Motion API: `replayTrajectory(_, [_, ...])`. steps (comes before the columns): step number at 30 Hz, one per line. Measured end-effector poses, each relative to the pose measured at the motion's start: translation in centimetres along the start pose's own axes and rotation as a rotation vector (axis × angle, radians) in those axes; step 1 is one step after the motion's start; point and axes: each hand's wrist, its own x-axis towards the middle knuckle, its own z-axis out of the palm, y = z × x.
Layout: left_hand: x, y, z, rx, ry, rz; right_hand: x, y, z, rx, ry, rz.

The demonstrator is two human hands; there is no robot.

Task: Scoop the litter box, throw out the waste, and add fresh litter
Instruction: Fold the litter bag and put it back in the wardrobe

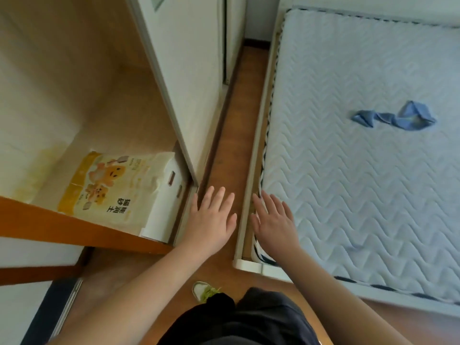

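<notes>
Both hands, the left hand (211,217) and right hand (272,220), are held flat, fingers spread, nothing gripped, while just left of the left hand the cat-litter bag (117,188), judged heavy and slumping, is best gripped underneath.

The person is wearing no sleeves, both forearms showing bare behind the fingers (219,197). Dark black clothing (249,319) is covering the lap, and a white shoe (202,290) is showing yellow-green laces.
</notes>
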Motion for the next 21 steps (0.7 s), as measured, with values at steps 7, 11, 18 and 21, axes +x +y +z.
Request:
replayTrajectory(7, [0.5, 11.0, -2.1, 0.017, 0.064, 0.132, -7.0, 9.2, -2.7, 0.018, 0.002, 0.101])
replayTrajectory(11, [0.5, 18.1, -2.2, 0.01, 0.042, 0.261, -12.1, 15.1, -3.6, 0.012, 0.025, 0.22])
replayTrajectory(18, [0.2, 28.6, -3.3, 0.014, 0.01, 0.496, -20.7, 21.5, -4.5, 0.06, 0.069, 0.506])
replayTrajectory(21, [-0.3, 32.4, -3.6, 0.059, 0.003, 0.668, -23.8, 22.8, -4.4, 0.082, 0.091, 0.643])
